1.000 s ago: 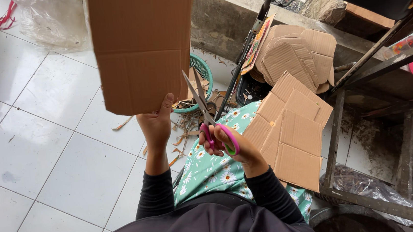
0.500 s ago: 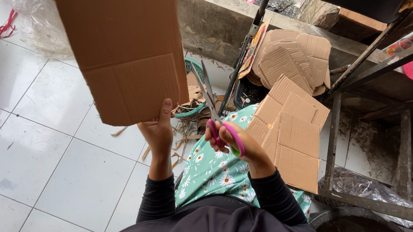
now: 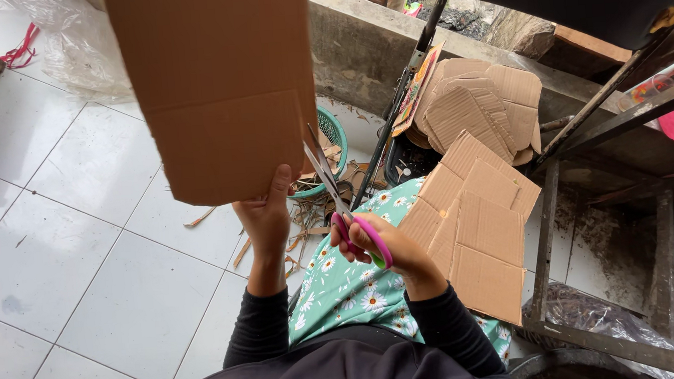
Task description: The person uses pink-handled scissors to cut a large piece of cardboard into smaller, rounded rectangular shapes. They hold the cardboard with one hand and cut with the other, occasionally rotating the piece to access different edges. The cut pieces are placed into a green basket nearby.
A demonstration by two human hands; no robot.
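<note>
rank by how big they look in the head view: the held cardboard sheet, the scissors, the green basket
1. held cardboard sheet, by far the largest, though it is close to the camera in the left hand.
2. scissors in the right hand.
3. green basket, mostly hidden behind the sheet, so its rank against the scissors is unsure.

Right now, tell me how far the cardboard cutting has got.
Done, it seems: cut flat pieces lie stacked on the lap, and thin offcut strips litter the floor. In hand: the left hand holds up a cardboard sheet while the right hand works pink-handled scissors at its lower right edge. Left: most of this sheet looks uncut.
</note>
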